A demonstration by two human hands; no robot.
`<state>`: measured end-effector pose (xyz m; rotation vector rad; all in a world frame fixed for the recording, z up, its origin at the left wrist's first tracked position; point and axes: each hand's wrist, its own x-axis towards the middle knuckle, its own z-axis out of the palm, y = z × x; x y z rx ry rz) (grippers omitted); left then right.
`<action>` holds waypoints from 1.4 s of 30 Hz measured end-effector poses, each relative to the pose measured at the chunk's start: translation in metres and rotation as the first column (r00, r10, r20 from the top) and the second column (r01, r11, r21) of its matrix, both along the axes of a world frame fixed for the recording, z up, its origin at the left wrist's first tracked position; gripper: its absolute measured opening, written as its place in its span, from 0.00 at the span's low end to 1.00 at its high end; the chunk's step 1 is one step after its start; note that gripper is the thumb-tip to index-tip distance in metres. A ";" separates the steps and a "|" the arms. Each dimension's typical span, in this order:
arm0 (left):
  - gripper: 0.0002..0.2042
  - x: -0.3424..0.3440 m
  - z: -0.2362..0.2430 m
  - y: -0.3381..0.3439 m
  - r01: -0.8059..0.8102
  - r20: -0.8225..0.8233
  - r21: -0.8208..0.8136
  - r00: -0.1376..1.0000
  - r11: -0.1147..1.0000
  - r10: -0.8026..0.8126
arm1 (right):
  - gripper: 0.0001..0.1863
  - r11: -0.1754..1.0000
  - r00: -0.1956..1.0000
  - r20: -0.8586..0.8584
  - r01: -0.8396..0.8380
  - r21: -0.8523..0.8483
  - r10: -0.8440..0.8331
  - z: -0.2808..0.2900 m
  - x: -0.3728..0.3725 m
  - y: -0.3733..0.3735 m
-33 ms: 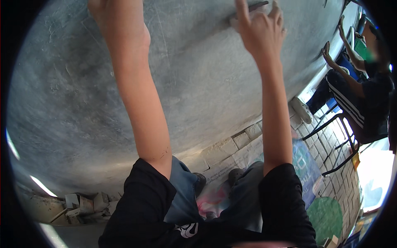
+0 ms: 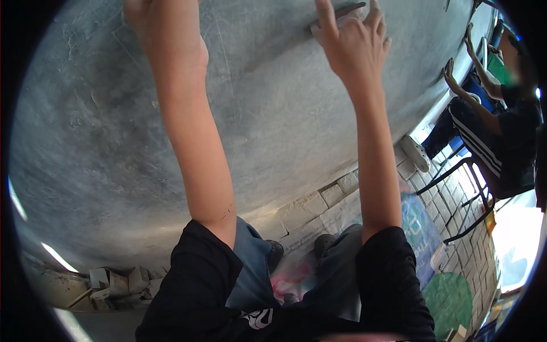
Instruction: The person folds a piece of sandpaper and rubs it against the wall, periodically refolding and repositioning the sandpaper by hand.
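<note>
Both my arms reach up over a grey, mottled plastered wall. My left hand is at the top edge, against the wall, with its fingers mostly cut off by the frame. My right hand grips a small flat tool with a thin dark edge, pressed to the wall, its fingers over the back of it. The tool's underside is hidden.
A co-worker sits on a black metal-framed chair at the right, hands raised to the wall. Below are pavers, a printed sheet, a green round piece, and several broken blocks at lower left.
My right hand and the flat tool have shifted slightly left along the wall. My left arm has barely moved.
</note>
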<state>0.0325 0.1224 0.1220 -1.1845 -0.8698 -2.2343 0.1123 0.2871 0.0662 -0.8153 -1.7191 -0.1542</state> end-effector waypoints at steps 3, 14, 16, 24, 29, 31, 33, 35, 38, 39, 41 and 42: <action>0.10 0.005 0.001 0.001 0.006 0.023 -0.031 1.000 0.999 -0.005 | 0.38 0.991 0.992 0.026 0.121 0.058 -0.122 -0.003 -0.006 0.006; 0.10 0.000 0.002 0.000 0.001 0.020 -0.005 1.000 1.000 -0.001 | 0.53 0.997 0.997 0.006 -0.079 0.011 0.079 -0.003 0.001 0.017; 0.10 0.001 0.003 0.001 0.001 0.047 -0.011 0.999 1.000 -0.001 | 0.53 0.996 0.996 0.004 -0.087 0.014 0.087 -0.004 0.000 0.015; 0.10 0.002 0.004 0.002 -0.037 0.045 -0.024 0.998 0.999 0.038 | 0.53 0.995 0.995 -0.019 -0.099 -0.021 0.099 -0.003 0.000 0.021; 0.09 0.000 0.003 0.003 -0.018 0.030 -0.016 0.999 1.000 0.018 | 0.54 0.988 0.992 0.055 -0.107 -0.111 0.114 0.002 0.004 0.024; 0.09 -0.001 0.002 0.003 -0.013 0.009 -0.017 1.000 1.000 0.013 | 0.42 0.998 0.997 0.059 0.061 -0.034 -0.059 0.001 0.002 0.021; 0.09 -0.001 0.002 0.003 -0.012 0.002 -0.025 1.000 1.000 0.012 | 0.42 0.997 0.997 0.018 0.081 -0.010 -0.081 -0.001 0.000 0.017; 0.09 -0.001 0.003 0.003 -0.002 0.002 -0.020 1.000 1.000 0.002 | 0.53 0.997 0.998 -0.034 -0.054 -0.050 0.053 -0.003 -0.001 0.015; 0.09 0.000 0.001 0.003 0.000 0.001 -0.012 1.000 1.000 0.000 | 0.54 0.992 0.992 0.031 -0.122 0.024 0.121 -0.005 -0.002 0.017; 0.09 0.001 0.001 0.003 -0.006 0.001 -0.011 1.000 1.000 0.006 | 0.55 0.993 0.993 0.042 -0.113 -0.030 0.114 -0.005 0.000 0.019; 0.09 -0.001 0.000 0.003 -0.035 0.002 -0.021 0.999 0.999 0.035 | 0.54 0.997 0.997 -0.023 -0.075 0.026 0.076 -0.004 0.001 0.023; 0.09 -0.002 -0.001 0.003 -0.048 0.002 -0.023 0.999 0.999 0.048 | 0.54 0.998 0.997 -0.041 -0.069 -0.016 0.068 -0.004 0.002 0.024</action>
